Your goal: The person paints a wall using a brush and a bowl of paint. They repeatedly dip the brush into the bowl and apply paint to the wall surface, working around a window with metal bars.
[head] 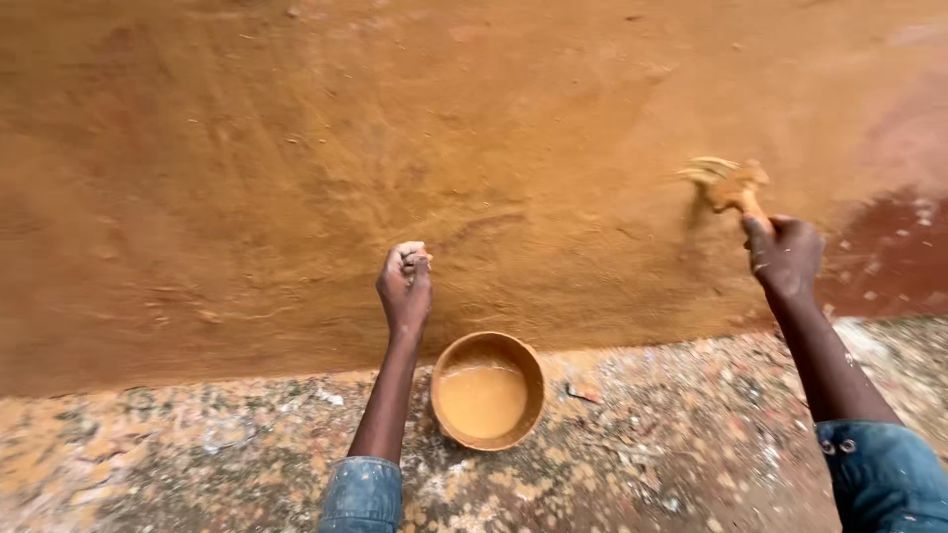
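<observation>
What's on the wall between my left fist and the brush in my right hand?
In the head view, only bare, wet ochre wall lies between the left hand and the brush in the right hand. The bowl sits lower, on the ground.

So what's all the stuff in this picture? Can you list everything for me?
wall: one, orange-brown and freshly coated, filling the upper part of the view
dark red patch: one, uncoated, at the wall's right edge
bowl: one, brown, holding orange liquid, on the ground at the wall's foot
ground: speckled, splashed with orange, below
brush: one, orange-coated and blurred, against the wall at right
denim sleeves: two, blue, bottom edge
left hand: closed in a fist by the wall, above the bowl
right hand: gripping the brush handle
</observation>
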